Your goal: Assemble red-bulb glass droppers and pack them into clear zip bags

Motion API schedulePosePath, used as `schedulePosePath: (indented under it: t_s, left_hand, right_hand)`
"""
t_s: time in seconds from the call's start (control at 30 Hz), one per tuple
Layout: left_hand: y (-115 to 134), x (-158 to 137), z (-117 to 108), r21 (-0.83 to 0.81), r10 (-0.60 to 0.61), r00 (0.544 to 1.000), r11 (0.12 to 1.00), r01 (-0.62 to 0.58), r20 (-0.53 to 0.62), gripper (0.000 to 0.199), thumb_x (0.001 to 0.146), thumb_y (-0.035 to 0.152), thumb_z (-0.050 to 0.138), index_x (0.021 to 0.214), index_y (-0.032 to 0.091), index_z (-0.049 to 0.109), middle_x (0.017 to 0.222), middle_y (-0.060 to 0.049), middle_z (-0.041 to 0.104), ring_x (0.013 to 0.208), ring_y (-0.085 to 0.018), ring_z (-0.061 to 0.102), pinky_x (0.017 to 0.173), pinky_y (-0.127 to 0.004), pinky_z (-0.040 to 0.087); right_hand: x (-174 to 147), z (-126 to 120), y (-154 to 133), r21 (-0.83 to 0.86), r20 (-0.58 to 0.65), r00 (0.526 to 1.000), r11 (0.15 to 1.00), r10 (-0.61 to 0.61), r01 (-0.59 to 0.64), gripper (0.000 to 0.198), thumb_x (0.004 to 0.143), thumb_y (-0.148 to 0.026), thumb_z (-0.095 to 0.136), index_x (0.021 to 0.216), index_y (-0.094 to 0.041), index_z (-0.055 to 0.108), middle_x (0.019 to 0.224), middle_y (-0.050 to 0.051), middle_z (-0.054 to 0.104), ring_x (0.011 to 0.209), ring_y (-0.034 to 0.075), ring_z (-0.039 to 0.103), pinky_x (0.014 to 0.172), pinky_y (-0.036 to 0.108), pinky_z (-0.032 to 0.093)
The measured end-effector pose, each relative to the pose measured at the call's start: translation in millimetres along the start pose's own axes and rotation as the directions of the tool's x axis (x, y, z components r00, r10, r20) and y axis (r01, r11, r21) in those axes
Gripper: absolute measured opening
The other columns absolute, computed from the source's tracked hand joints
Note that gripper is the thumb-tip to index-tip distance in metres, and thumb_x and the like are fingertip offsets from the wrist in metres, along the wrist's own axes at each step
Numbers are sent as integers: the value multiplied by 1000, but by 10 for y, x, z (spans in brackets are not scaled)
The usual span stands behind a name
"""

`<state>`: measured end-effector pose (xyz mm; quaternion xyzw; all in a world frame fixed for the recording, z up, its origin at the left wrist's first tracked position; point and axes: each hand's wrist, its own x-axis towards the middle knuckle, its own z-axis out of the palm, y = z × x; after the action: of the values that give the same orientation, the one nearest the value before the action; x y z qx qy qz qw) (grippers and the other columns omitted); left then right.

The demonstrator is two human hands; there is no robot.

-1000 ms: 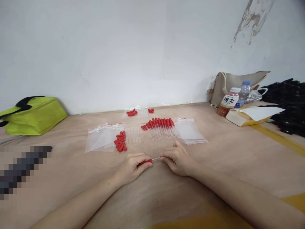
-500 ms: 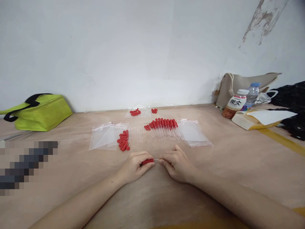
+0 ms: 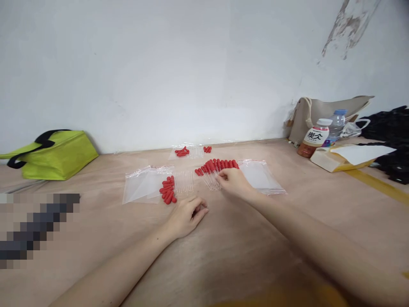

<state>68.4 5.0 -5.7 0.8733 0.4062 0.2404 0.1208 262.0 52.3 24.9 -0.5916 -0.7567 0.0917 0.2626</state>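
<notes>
While the left hand [image 3: 190, 216] lies loosely curled with nothing visible in its grasp, a careless sweep could scatter the bulbs [image 3: 167, 190] just beyond it. On my feed, the right hand [image 3: 234, 183] is pinched narrow over the droppers [image 3: 207, 169], left of a bag [image 3: 263, 178]; I can't tell whether it grips one. Dragging sideways could roll that unsecured row apart.

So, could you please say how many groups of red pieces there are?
4: a heap beyond the left hand, a fanned row partly behind the right hand, a left cluster and right cluster near the wall. More may be hidden.
</notes>
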Motion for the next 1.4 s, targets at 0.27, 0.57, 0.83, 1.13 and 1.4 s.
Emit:
schedulePosePath:
  t_s: [0.27, 0.57, 0.83, 1.13, 1.4]
  left_hand:
    - [0, -16, -39, -11, 8, 1000, 1000, -8, 20, 14, 82, 25, 48, 89, 19, 58, 69, 0, 52, 64, -13, 49, 58, -23, 38]
    - [19, 11, -72, -63, -23, 1000, 998, 24, 18, 15, 83, 27, 48, 85, 18, 60, 67, 0, 53, 60, -12, 49, 56, -23, 38]
    - [34, -3, -57, -29, -4, 998, 1000, 3, -66, 13, 82, 22, 47, 81, 18, 59, 70, -1, 55, 62, -12, 51, 58, -22, 39]
    - [-839, 138, -707, 243, -296, 865, 877, 414, -404, 24, 79, 33, 46, 86, 18, 64, 88, -7, 60, 83, -22, 54, 75, -33, 41]
    - [-1199, 72, -686, 184, -377, 906, 893, 411, -195, 25, 76, 37, 45, 84, 20, 61, 86, -4, 64, 74, -19, 58, 70, -29, 44]
  right_hand:
    - [411, 444, -337, -112, -65, 977, 971, 203, -209, 22, 82, -28, 44, 96, -16, 57, 90, 12, 64, 86, 23, 61, 69, 32, 42]
    - [379, 404, -263, -138, -61, 980, 971, 190, -197, 35, 82, -47, 41, 95, -19, 59, 90, 8, 65, 86, 21, 60, 69, 30, 42]
    - [509, 524, -595, -170, 68, 983, 973, 170, -157, 27, 77, -30, 49, 93, -13, 63, 93, 14, 65, 86, 23, 62, 69, 31, 44]
    - [599, 533, -776, -196, 166, 970, 970, 177, -144, 20, 77, -20, 50, 89, -10, 63, 89, 17, 66, 86, 24, 62, 67, 29, 44]
    - [-62, 203, -209, -173, -70, 992, 981, -103, 89, 23, 87, -25, 31, 91, -12, 49, 80, 11, 62, 73, 20, 58, 63, 29, 40]
